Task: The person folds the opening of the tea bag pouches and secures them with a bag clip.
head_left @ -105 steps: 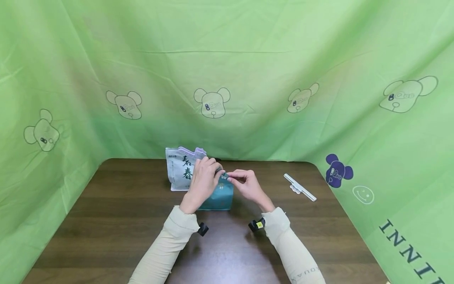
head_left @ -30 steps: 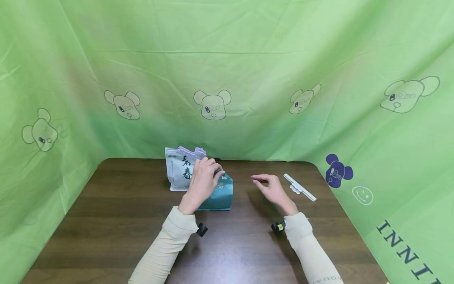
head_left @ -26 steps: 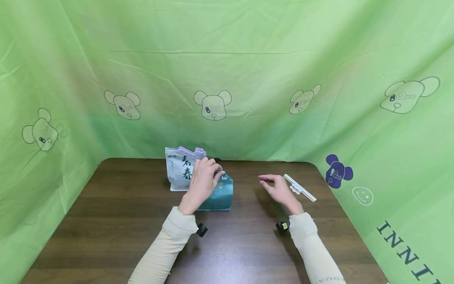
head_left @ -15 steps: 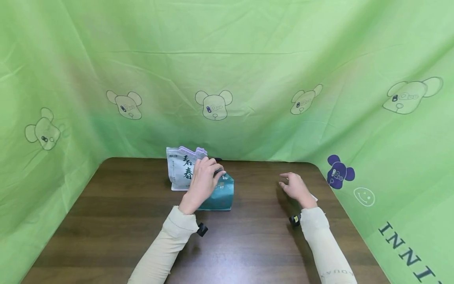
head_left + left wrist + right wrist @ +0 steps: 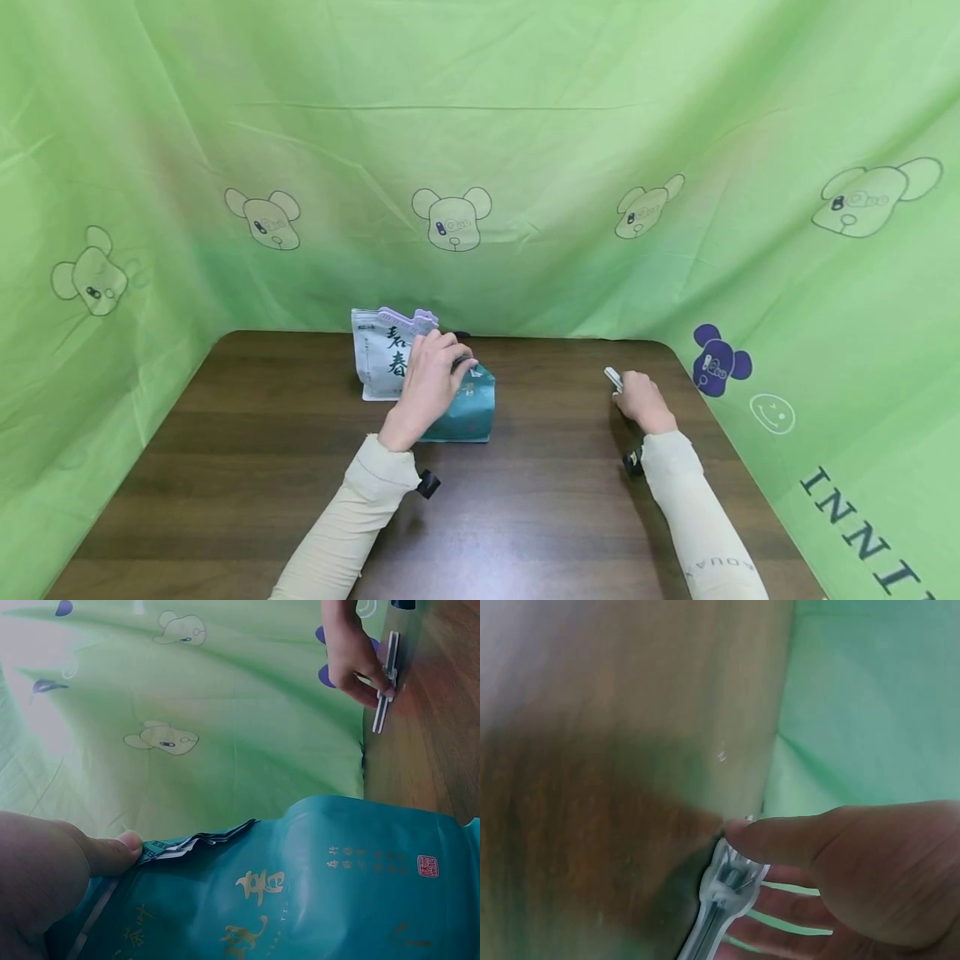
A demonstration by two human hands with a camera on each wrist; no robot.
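Note:
My left hand (image 5: 427, 375) pinches the folded top of a teal tea bag (image 5: 468, 412) that stands upright on the table. In the left wrist view, the thumb (image 5: 109, 855) presses at the crumpled, gathered top edge (image 5: 195, 844), and gold lettering runs down the bag's face. Off to the right, my right hand (image 5: 643, 400) grips a white bag sealing clip (image 5: 613, 379), whose far end sticks out past the fingers. Seen from the right wrist, the thumb (image 5: 780, 836) and fingers lie on either side of the clip's wider part (image 5: 731, 889).
A pale tea bag (image 5: 375, 358) with black lettering stands behind and left of the teal one, a purple sealing clip (image 5: 405, 321) along its top. Green cloth (image 5: 525, 275) hangs around the back and sides of the brown wooden table (image 5: 262, 450).
My right hand has left the teal bag's top, moved right across the table and taken hold of the white sealing clip. The left hand has stayed on the bag.

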